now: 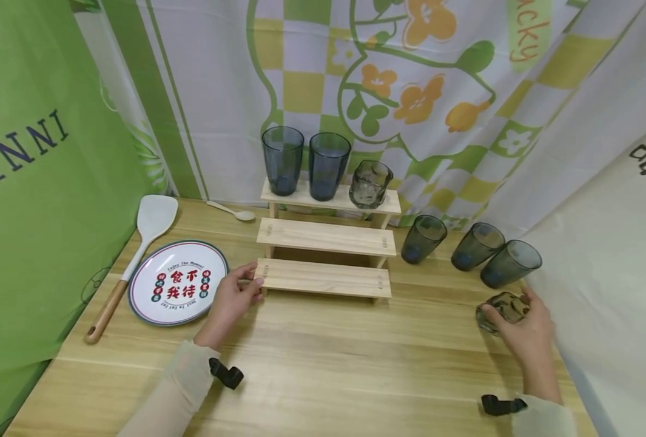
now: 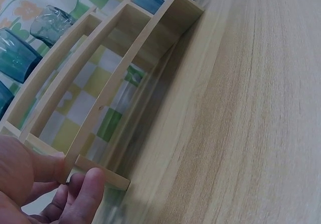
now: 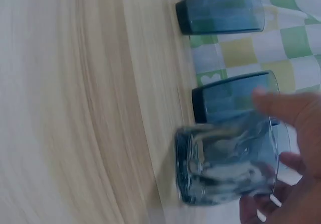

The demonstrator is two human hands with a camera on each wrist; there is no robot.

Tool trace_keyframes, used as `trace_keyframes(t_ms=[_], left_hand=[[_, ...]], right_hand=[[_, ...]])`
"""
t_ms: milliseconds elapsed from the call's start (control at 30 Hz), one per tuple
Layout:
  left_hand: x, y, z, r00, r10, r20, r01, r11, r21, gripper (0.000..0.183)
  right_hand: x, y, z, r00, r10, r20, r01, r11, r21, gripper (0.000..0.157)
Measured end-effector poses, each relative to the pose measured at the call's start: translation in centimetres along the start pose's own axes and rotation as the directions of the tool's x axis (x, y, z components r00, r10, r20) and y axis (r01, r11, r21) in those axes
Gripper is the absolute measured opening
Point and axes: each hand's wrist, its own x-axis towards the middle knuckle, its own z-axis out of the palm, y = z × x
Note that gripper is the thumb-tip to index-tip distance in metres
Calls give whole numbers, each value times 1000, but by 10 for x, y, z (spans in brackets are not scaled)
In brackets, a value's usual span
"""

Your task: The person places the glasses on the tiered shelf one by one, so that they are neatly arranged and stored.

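Observation:
A three-step wooden rack (image 1: 325, 278) stands at the middle of the table. My left hand (image 1: 239, 292) pinches the left end of its lowest step; in the left wrist view the thumb and fingers meet at the board's end. At the right, my right hand (image 1: 530, 331) grips a short wavy glass (image 3: 225, 163), thumb on one side and fingers on the other. On the rack's top step are two tall blue-grey glasses (image 1: 282, 161) and another short wavy glass (image 1: 370, 184). The two lower steps hold no glasses.
Three tall tinted glasses (image 1: 423, 239) stand on the table between the rack and the right edge. To the left lie a round printed plate (image 1: 178, 309), a white spatula with a wooden handle (image 1: 107, 311) and a small spoon (image 1: 243, 215). A patterned curtain (image 1: 208, 109) hangs behind.

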Motion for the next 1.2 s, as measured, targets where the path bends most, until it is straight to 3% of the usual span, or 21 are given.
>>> trace_keyframes(t_ms=[200, 333, 433, 567, 667, 1033, 1200], left_hand=[[0, 1, 0, 1000, -2, -1, 2, 1000, -24, 48], [-2, 0, -1, 1000, -6, 2, 6, 1000, -28, 48], [-2, -1, -2, 1000, -2, 8, 2, 1000, -24, 48], [-2, 0, -3, 1000, 9, 3, -9, 1000, -15, 48], [-1, 0, -3, 1000, 10, 6, -10, 1000, -26, 48], [-1, 0, -3, 1000, -4, 7, 4, 1000, -31, 48], [1, 0, -3, 1000, -9, 11, 9, 1000, -29, 49]], right_hand=[[-4, -2, 8, 993, 49, 107, -71, 976, 207, 109], [-6, 9, 12, 969, 123, 213, -175, 954, 244, 104], [-8, 12, 17, 967, 148, 209, -202, 942, 269, 96], [-9, 10, 27, 980, 120, 159, -167, 930, 328, 88], [-9, 12, 31, 983, 109, 149, -161, 904, 397, 85], [-2, 27, 37, 982, 25, 189, -126, 827, 548, 72], [-5, 15, 37, 973, -34, 227, -96, 838, 538, 77]])
